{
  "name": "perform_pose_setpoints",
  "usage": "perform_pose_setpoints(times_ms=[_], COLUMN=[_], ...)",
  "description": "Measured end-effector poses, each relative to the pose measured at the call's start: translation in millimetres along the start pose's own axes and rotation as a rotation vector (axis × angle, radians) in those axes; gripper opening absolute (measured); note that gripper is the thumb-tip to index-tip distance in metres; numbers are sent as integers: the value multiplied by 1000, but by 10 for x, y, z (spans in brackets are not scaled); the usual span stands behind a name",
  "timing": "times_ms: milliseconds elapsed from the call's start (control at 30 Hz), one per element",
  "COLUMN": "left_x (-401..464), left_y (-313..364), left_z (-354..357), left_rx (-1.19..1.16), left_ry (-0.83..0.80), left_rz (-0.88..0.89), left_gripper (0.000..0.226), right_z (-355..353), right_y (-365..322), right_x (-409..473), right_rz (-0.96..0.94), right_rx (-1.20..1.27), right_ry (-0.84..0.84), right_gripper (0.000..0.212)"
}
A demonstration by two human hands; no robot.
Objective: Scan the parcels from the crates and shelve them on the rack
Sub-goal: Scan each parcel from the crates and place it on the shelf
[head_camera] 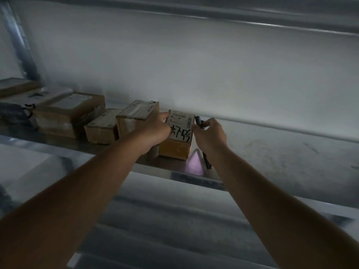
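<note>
Head view: left hand (156,128) grips labelled parcel (179,133) on rack shelf (272,152); right hand (210,133) pinches a black scanner (200,123) touching its right edge. Four boxes (136,121) line up left.

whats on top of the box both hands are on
A white shipping label with a barcode, and black handwritten marks below it. The left hand covers the box's left edge, so anything there is hidden. The right hand grips a dark object beside it.
</note>
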State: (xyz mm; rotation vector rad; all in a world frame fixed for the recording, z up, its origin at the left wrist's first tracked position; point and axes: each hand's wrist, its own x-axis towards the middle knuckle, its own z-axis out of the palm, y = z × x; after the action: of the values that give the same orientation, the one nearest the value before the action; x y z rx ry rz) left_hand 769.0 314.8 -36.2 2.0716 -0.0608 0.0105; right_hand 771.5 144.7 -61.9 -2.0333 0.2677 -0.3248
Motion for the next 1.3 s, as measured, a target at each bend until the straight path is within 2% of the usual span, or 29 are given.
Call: perform_pose_setpoints(times_ms=[167, 333, 433, 533, 700, 767, 967, 1300], left_x=[71, 70, 47, 12, -124, -185, -333, -871], left_y=[96, 155, 162, 174, 182, 195, 348, 573], left_z=[67, 98, 131, 161, 240, 285, 446, 934], left_rx=[170, 355, 438, 479, 606, 629, 627, 686], left_ry=[24, -11, 1, 25, 188, 195, 37, -275], left_rz=[-23, -84, -64, 18, 283, 385, 546, 832], left_gripper=[46, 38, 32, 35, 46, 52, 57, 66], right_z=[1, -27, -92, -162, -289, -373, -662, -1298], right_y=[36, 52, 84, 123, 199, 226, 285, 464], right_x=[103, 142, 137, 101, 21, -45, -416, -1547], right_rz=[12, 25, 19, -11, -119, -162, -213, 8], right_rx=[-109, -132, -98, -59, -117, -161, -278, -493], right_ry=[4, -5, -11, -21, -15, 2, 154, 486], right_gripper=[24, 27, 28, 36, 40, 42, 45, 48])
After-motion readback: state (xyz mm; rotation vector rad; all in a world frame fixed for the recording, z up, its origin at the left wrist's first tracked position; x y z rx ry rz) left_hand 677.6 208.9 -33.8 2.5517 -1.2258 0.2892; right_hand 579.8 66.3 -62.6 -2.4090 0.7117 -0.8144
